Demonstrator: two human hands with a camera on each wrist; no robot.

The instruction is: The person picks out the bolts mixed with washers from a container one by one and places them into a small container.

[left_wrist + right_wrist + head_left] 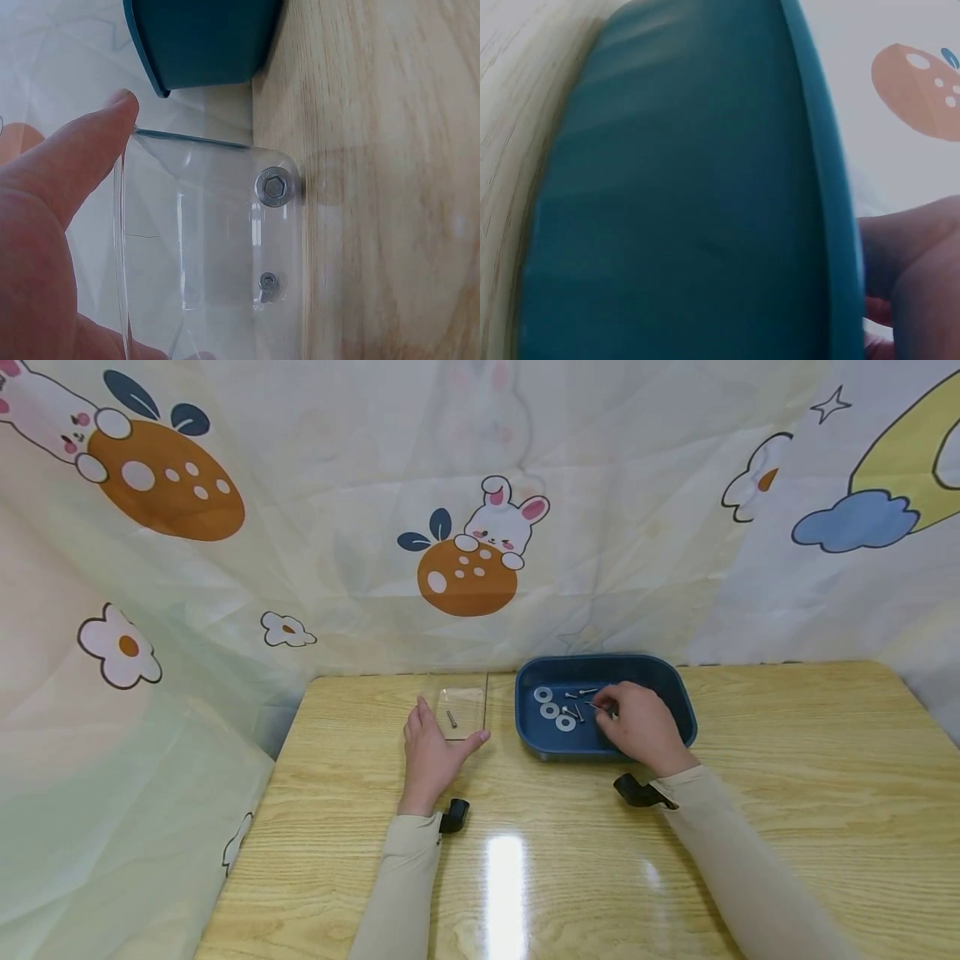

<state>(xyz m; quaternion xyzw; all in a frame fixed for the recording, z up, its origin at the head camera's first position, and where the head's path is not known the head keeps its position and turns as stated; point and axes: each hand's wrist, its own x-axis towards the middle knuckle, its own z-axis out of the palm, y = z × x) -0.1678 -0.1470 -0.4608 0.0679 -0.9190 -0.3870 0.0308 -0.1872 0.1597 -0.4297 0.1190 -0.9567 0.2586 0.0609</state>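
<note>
My left hand (435,756) spans the near side of a clear plastic box (471,700), thumb at the right edge and fingers at the left. One small bolt (452,719) lies in the box in the head view. Through its clear wall, the left wrist view shows a large hex-socket head (274,186) and a smaller one (268,282). Inside the blue tray (529,740), my right hand (639,722) pinches a thin metal screw (591,704) between thumb and fingertips. In the right wrist view, the tray wall hides most of that hand.
Three flat washers (550,711) and several loose screws (567,712) lie at the tray's left and middle. The box stands left of the tray, with a gap between them. Behind the wooden table (810,752) hangs a printed curtain (630,552).
</note>
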